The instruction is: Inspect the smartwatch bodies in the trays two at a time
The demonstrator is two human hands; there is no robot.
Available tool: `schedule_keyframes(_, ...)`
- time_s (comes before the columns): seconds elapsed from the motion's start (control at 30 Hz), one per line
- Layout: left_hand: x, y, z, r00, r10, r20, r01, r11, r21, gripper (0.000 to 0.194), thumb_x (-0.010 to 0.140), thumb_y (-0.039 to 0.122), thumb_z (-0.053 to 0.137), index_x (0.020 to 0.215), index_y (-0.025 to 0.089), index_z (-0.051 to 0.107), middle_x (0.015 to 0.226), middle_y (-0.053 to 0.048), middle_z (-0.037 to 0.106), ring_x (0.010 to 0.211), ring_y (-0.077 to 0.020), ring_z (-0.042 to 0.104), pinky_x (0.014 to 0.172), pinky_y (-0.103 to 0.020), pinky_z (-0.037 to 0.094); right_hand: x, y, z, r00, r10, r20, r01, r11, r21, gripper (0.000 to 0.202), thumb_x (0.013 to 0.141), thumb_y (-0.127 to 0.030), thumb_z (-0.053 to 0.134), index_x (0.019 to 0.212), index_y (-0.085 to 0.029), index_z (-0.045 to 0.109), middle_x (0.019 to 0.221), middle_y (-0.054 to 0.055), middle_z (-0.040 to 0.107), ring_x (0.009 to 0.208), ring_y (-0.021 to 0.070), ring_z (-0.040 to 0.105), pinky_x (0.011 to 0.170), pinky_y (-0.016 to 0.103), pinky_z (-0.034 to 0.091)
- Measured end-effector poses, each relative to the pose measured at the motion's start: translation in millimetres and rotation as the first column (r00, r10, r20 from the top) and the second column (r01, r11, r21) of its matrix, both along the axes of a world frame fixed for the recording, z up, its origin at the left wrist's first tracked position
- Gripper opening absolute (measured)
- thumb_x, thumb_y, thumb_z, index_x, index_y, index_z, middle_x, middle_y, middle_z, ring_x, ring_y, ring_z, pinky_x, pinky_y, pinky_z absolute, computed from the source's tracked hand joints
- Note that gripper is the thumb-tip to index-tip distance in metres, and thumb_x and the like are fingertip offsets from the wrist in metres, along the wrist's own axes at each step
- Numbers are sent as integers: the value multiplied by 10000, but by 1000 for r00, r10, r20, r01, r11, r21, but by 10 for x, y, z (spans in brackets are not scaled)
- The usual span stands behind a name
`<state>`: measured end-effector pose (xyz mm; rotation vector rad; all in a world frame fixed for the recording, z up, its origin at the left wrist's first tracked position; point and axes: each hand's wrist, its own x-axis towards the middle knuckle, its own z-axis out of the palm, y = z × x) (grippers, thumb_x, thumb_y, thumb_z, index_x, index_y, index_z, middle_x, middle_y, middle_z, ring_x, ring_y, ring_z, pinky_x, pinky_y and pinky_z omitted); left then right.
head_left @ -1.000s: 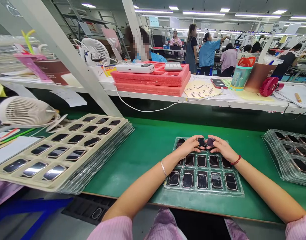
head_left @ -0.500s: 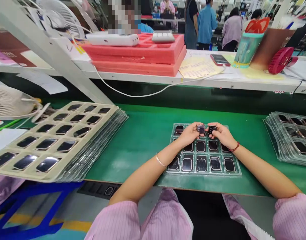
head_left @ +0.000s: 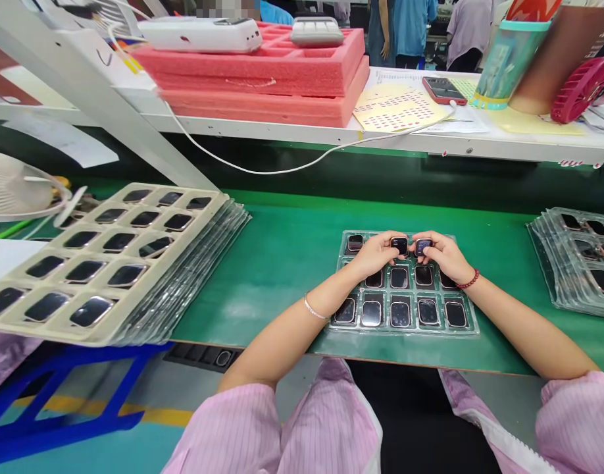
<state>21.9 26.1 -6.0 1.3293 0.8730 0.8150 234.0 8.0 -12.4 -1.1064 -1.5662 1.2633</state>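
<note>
My left hand (head_left: 379,253) pinches a smartwatch case (head_left: 399,246) with a dark screen, and no strap shows on it. In my right hand (head_left: 444,255) is a second smartwatch case (head_left: 423,247), its screen faintly lit and my thumb on its face. The two cases are side by side, a little apart, over the back row of a clear plastic tray (head_left: 405,331). Rows of similar watch cases lie face up in the tray's pockets, such as one watch case (head_left: 400,314) in the front row. My hands and forearms cover part of the tray.
On the left, a cream tray (head_left: 104,263) of watch cases tops a stack of clear trays. Another clear tray stack (head_left: 573,276) stands at the right. A white shelf (head_left: 302,137) crosses above the green mat (head_left: 282,263), carrying red foam (head_left: 262,76), a phone (head_left: 444,91) and a cup (head_left: 512,62).
The view has tipped slightly downward. Both hands still hold their watch cases over the tray; the left case's screen looks darker and the right hand's thumb has shifted onto its screen.
</note>
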Motion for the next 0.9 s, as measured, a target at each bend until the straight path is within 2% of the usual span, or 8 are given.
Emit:
schedule_keyframes(0.07, -2, 4, -18, 1000, -8, 10, 8, 1000, -4, 471, 737, 58, 571, 1199, 131, 625, 1059, -93, 730, 798, -152, 720, 583, -188, 493, -2, -1, -5, 1000, 10, -10, -10, 1000, 6, 334, 807, -254, 627, 1133, -180, 620, 974, 60, 746, 668, 144, 667, 600, 285, 558)
schedule_keyframes(0.27, 1, 20, -49, 1000, -14, -6, 14, 1000, 8, 310, 820, 149, 607, 1125, 107, 646, 948, -89, 732, 720, -141, 705, 557, -190, 483, -5, 2, -26, 1000, 11, -2, -11, 1000, 3, 284, 847, -321, 639, 1092, -177, 645, 927, 61, 746, 628, 136, 650, 613, 294, 570)
schedule_keyframes(0.43, 4, 26, -50, 1000, -14, -12, 14, 1000, -3, 295, 833, 204, 648, 1115, 117, 654, 931, -91, 734, 693, -154, 708, 556, -210, 490, 1, 15, -59, 1000, 16, -6, -16, 1000, -3, 308, 850, -370, 659, 1092, -180, 649, 909, 65, 750, 615, 147, 658, 600, 305, 577)
schedule_keyframes(0.9, 5, 26, -76, 1000, -16, 6, 16, 1000, 0, 261, 835, 177, 640, 1090, 124, 652, 865, -58, 727, 658, -115, 687, 540, -178, 477, -10, 11, -61, 1000, 11, -9, -11, 1000, -7, 287, 840, -339, 648, 1073, -171, 647, 877, 56, 738, 600, 134, 640, 592, 291, 560)
